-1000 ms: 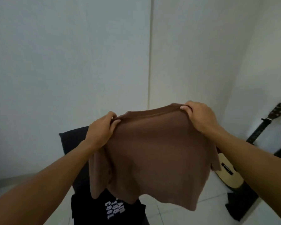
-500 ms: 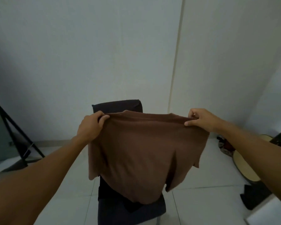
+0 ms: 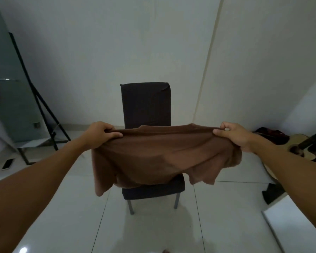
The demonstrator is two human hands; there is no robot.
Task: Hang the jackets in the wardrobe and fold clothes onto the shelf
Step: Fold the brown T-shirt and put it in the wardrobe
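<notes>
**A:** What is seen at the far left?

**B:** A tall pane of frosted grey-green glass (image 3: 11, 92) is leaned against the pale wall, braced by a thin black metal frame (image 3: 42, 105). A small flat phone-like object (image 3: 7, 163) is laid on the glossy white floor tiles (image 3: 80, 207) beside it. No writing can be read on anything in view.

**A:** And the hands?

**B:** The left hand (image 3: 100, 133) is stretched forward on a bare, nearly straight arm. Its fingers are curled together over the top edge of a brown T-shirt (image 3: 162, 156), and the fabric is pinched under the thumb. The shirt is soft, matte knit cloth, held spread wide in the air between both hands, with a ribbed neckline seen at the top centre. Its lower part is draped in loose folds onto the seat of a chair (image 3: 146, 105), and a short sleeve is hung off each side.

**A:** What is the chair like?

**B:** A straight rectangular back and padded seat are covered in dark, close-fitting fabric; grey metal legs are shown below. It is set against the wall, directly behind the shirt.

**A:** And to the right?

**B:** The right hand (image 3: 233, 135) is held level with the left. The shirt's edge is clamped between thumb and bent forefinger, the remaining fingers curled in. Beyond it, a pale wooden acoustic guitar (image 3: 297, 145) is propped near the corner, with dark cloth lying beside it. A white panel edge (image 3: 295, 225) is seen at the lower right.
</notes>
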